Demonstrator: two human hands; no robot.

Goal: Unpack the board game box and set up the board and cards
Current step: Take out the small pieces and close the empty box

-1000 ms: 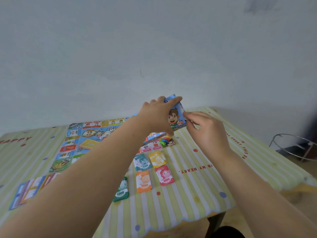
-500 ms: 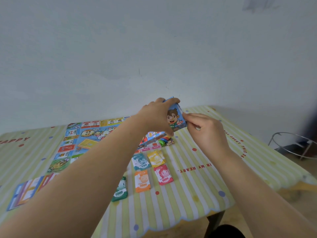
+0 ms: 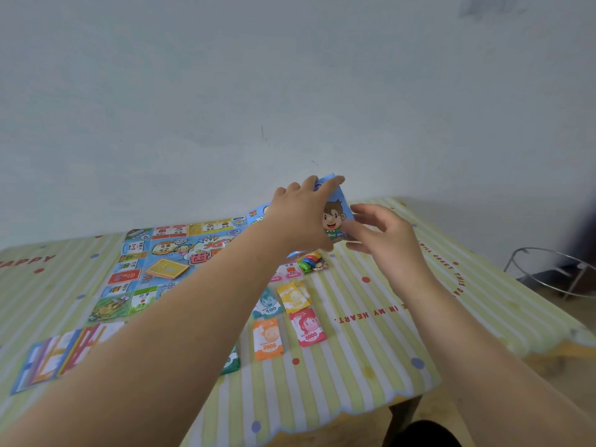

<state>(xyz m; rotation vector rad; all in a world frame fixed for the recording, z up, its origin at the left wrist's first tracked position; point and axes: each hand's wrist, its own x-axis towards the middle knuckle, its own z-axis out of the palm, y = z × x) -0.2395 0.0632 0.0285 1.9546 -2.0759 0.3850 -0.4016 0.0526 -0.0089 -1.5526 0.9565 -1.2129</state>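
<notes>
A: Left hand (image 3: 301, 217) up over the far side of the table (image 3: 371, 366), fingers wrapped round the blue box (image 3: 335, 217), held clear of the cloth!

B: And the right hand (image 3: 383, 240)?

A: Spread loose just beside the box; touching it or not, I can't tell.

B: The board (image 3: 167, 256) lies flat at left, money cards (image 3: 292, 317) in rows near it.

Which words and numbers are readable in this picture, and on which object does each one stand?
"100": teal money card.
"2000": orange money card.
"5000": pink money card.
"IN MY HEART.": tablecloth, upside down to the camera.
"APPY": tablecloth's far left edge, first letter cut off.
Game board squares, yellow money card: too small or blurred.
</notes>
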